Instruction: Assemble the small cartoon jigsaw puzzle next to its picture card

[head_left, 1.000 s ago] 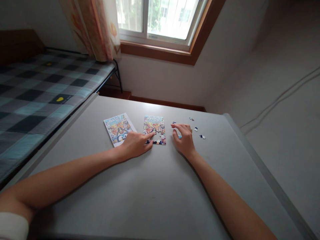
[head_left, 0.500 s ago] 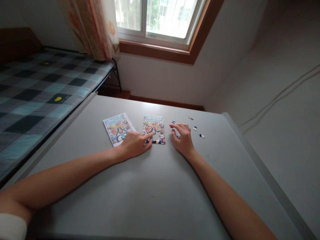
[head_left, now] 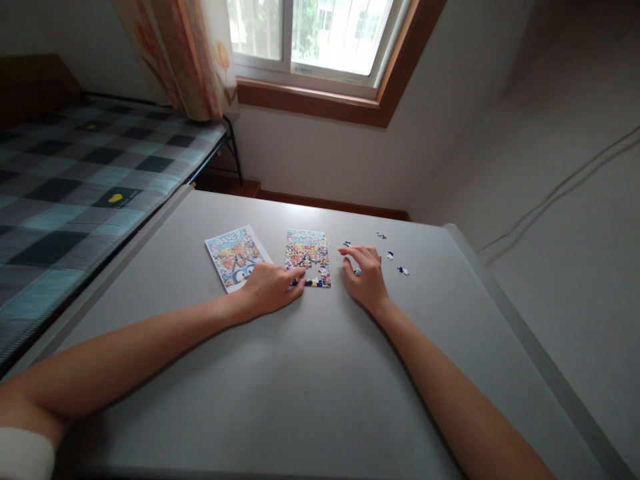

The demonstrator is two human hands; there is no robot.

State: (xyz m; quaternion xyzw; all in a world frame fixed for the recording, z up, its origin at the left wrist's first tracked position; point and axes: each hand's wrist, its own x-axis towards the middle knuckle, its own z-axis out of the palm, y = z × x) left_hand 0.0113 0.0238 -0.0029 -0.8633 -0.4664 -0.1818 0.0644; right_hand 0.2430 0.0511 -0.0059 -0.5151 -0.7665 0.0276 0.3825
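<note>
A jigsaw puzzle (head_left: pixel 306 245) lies flat on the table, mostly joined, with a gap in its lower part. Over its lower left edge rests my left hand (head_left: pixel 270 287), index finger and thumb apart, the index fingertip touching the puzzle near the gap. Partly under that hand is a printed picture sheet (head_left: pixel 235 253) with cartoon figures. My right hand (head_left: pixel 367 273) rests on the table right of the puzzle, fingers apart and loosely curved. Beneath its curve a small puzzle piece (head_left: pixel 357 271) shows. Another piece (head_left: pixel 347 244) lies just beyond its fingertips.
Several loose pieces lie right of my right hand, among them one piece (head_left: pixel 391 255), a farther piece (head_left: pixel 381 235) and a nearer piece (head_left: pixel 403 271). The grey table (head_left: pixel 300 387) has a raised right edge. A bed (head_left: pixel 100 160) stands at the left, below a window (head_left: pixel 330 40).
Both hands stay almost where they were. The left index fingertip has shifted very slightly on the puzzle, and the view has moved a little.
</note>
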